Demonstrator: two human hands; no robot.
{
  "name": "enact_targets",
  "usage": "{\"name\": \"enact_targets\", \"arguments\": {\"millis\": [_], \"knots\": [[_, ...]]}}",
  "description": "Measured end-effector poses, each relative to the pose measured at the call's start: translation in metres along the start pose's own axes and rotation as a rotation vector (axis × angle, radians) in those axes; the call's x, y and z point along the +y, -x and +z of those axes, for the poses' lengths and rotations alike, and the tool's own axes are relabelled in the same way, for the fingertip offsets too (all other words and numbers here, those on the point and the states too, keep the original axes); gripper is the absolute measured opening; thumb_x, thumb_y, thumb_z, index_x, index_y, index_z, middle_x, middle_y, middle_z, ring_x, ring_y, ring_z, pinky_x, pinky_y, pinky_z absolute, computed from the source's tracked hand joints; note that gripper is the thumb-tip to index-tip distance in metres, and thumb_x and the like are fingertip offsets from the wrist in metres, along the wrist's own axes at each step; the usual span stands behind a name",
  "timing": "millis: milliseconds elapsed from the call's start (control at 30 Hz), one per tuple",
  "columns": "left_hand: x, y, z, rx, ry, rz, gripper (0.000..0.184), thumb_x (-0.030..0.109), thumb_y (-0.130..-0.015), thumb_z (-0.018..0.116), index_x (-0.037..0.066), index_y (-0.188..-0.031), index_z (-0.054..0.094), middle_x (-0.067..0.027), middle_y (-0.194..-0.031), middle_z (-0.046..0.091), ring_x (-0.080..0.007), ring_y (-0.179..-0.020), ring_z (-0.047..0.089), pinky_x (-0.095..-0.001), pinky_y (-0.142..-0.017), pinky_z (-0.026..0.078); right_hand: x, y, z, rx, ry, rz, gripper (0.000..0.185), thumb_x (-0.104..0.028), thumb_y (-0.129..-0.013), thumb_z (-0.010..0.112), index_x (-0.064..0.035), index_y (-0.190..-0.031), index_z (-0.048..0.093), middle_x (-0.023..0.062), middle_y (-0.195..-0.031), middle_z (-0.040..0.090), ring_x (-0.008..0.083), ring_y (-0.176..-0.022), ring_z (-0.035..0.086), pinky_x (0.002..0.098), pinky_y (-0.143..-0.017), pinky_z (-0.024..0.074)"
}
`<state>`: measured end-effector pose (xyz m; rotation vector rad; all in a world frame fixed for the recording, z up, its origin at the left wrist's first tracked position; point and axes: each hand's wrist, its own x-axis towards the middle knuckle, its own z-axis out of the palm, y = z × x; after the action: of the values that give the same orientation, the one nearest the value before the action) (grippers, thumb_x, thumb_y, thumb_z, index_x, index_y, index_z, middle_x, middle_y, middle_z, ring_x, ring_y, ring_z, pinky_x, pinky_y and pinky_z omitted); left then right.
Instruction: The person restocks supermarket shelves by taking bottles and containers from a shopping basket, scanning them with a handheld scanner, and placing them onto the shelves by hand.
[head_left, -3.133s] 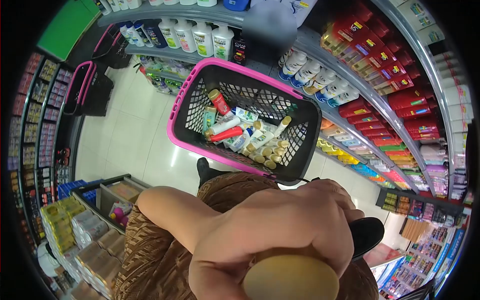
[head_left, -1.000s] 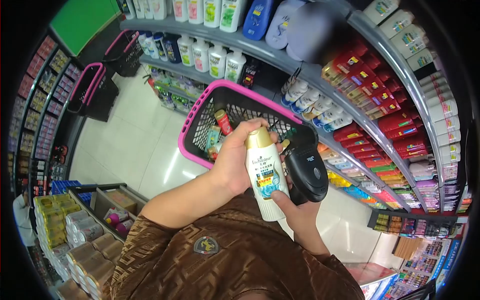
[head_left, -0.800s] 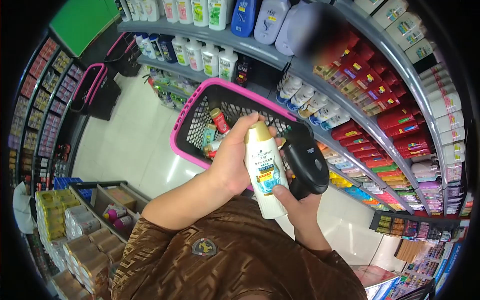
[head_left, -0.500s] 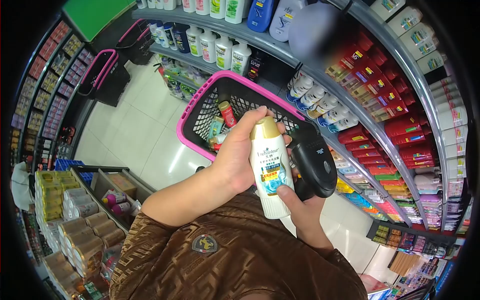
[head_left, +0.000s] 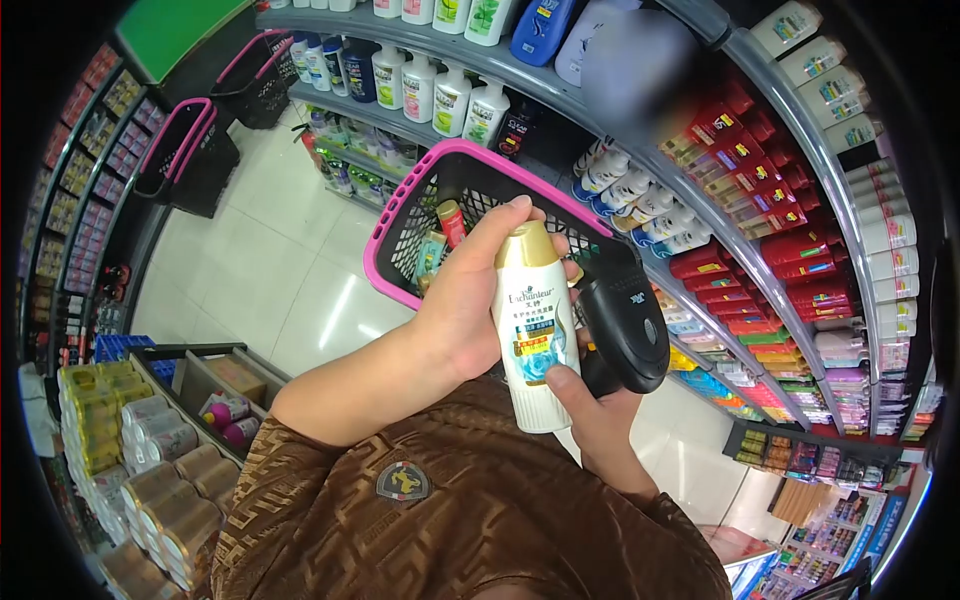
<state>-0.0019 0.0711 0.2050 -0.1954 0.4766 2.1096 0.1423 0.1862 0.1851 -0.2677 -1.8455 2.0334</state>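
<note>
A white shampoo bottle (head_left: 537, 300) with a gold cap and blue label art stands nearly upright in front of me, its printed front facing my eyes. My left hand (head_left: 470, 305) is closed around its upper left side, fingers wrapping behind the cap. My right hand (head_left: 602, 428) grips a black handheld barcode scanner (head_left: 632, 325) whose head points up, just right of the bottle. The right thumb rests against the bottle's lower front. Behind both hands is a black shopping basket with a pink rim (head_left: 374, 262). Inside it lie a red bottle (head_left: 452, 224) and a teal one (head_left: 430, 258).
Curved shelves (head_left: 420, 38) of pump bottles run along the back, and red bottles (head_left: 735, 310) fill shelves on the right. Two more baskets (head_left: 195, 165) stand at the left. Stacked canned goods (head_left: 180, 490) are close by at lower left.
The bottle and both hands appear slightly farther left, and my view has shifted a little. Both grips are the same; the left hand hides more of the basket's contents.
</note>
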Motion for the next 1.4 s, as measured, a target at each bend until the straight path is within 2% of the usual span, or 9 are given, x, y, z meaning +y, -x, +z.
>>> {"name": "enact_targets", "arguments": {"millis": [333,467,533,633,833,933,1000,1067,1400], "knots": [[-0.003,-0.009,0.002,-0.015,-0.005,-0.01,0.032,0.046,-0.097,0.062,0.015,-0.106,0.06,-0.004,-0.098,0.067,-0.0225,-0.094,0.065,-0.038,-0.083,0.054,0.002,0.003,0.003,0.088,0.013,0.033,0.073,0.007,-0.081,0.075,0.0013,-0.145,0.039,0.0157,-0.14,0.051,0.025,-0.13,0.052,0.0392,-0.108,0.0437],[-0.051,-0.008,-0.002,-0.013,-0.349,0.338,0.039,0.029,-0.106,0.051,0.012,-0.139,0.044,-0.0071,-0.123,0.06,-0.0187,-0.109,0.064,-0.0369,-0.093,0.053,0.008,-0.013,-0.004,0.159,0.108,-0.099,0.074,0.007,-0.079,0.077,0.0013,-0.143,0.04,0.015,-0.138,0.052,0.024,-0.123,0.057,0.0374,-0.105,0.0471],[-0.048,-0.008,0.007,0.021,-0.312,0.359,0.044,0.041,-0.105,0.048,0.008,-0.134,0.048,-0.0057,-0.108,0.062,-0.0185,-0.094,0.065,-0.0377,-0.083,0.054,0.012,-0.015,-0.013,0.155,0.122,-0.143,0.066,0.008,-0.081,0.071,0.0001,-0.14,0.042,0.0152,-0.135,0.055,0.0224,-0.115,0.062,0.0348,-0.1,0.0495],[-0.013,-0.027,-0.013,-0.363,0.036,0.053,0.067,0.067,-0.097,0.042,0.006,-0.117,0.062,-0.0046,-0.074,0.057,-0.0188,-0.059,0.056,-0.0361,-0.058,0.048,-0.005,-0.005,-0.014,-0.044,0.006,-0.036,0.048,-0.029,-0.094,0.065,0.0016,-0.129,0.052,0.0164,-0.113,0.064,0.0201,-0.089,0.067,0.0331,-0.083,0.0534],[-0.014,-0.048,-0.04,-1.057,0.493,-0.314,0.059,0.068,-0.09,0.055,0.009,-0.091,0.049,-0.0038,-0.078,0.048,-0.019,-0.075,0.048,-0.0311,-0.056,0.043,-0.002,-0.011,-0.009,-0.085,0.289,0.009,0.028,-0.016,-0.09,0.065,0.0002,-0.111,0.056,0.009,-0.102,0.06,0.0177,-0.085,0.064,0.0331,-0.078,0.0541],[-0.011,-0.041,-0.038,-1.044,0.465,-0.279,0.027,0.034,-0.098,0.061,0.011,-0.087,0.053,-0.0023,-0.078,0.053,-0.0185,-0.078,0.053,-0.0327,-0.061,0.051,0.001,-0.018,0.005,0.005,0.171,-0.016,0.026,-0.009,-0.087,0.066,-0.0002,-0.109,0.055,0.0059,-0.096,0.058,0.0171,-0.085,0.064,0.0326,-0.076,0.0545],[-0.01,-0.04,-0.043,-1.057,0.498,-0.273,0.029,0.035,-0.099,0.059,0.011,-0.084,0.053,-0.0022,-0.079,0.052,-0.0178,-0.079,0.052,-0.0327,-0.061,0.052,-0.003,-0.02,0.015,-0.045,0.115,-0.045,0.026,-0.008,-0.088,0.066,0.0019,-0.109,0.054,0.01,-0.103,0.061,0.0181,-0.085,0.065,0.0323,-0.076,0.0567],[-0.007,-0.036,-0.049,-1.086,0.563,-0.276,0.063,0.072,-0.087,0.055,0.01,-0.084,0.049,-0.002,-0.079,0.045,-0.0173,-0.075,0.045,-0.0294,-0.055,0.043,0.014,-0.017,0.011,-0.105,0.187,-0.088,0.028,-0.008,-0.09,0.066,0.0045,-0.112,0.054,0.015,-0.108,0.064,0.0212,-0.088,0.068,0.031,-0.078,0.0575],[0.045,-0.012,-0.074,-1.133,0.582,-0.403,0.069,0.079,-0.083,0.054,0.01,-0.082,0.048,-0.0023,-0.075,0.044,-0.0168,-0.072,0.046,-0.0283,-0.05,0.042,-0.001,-0.022,0.114,-0.111,-0.004,-0.021,0.038,-0.012,-0.094,0.066,0.0099,-0.12,0.051,0.02,-0.109,0.066,0.0265,-0.083,0.072,0.0388,-0.078,0.064]]}}
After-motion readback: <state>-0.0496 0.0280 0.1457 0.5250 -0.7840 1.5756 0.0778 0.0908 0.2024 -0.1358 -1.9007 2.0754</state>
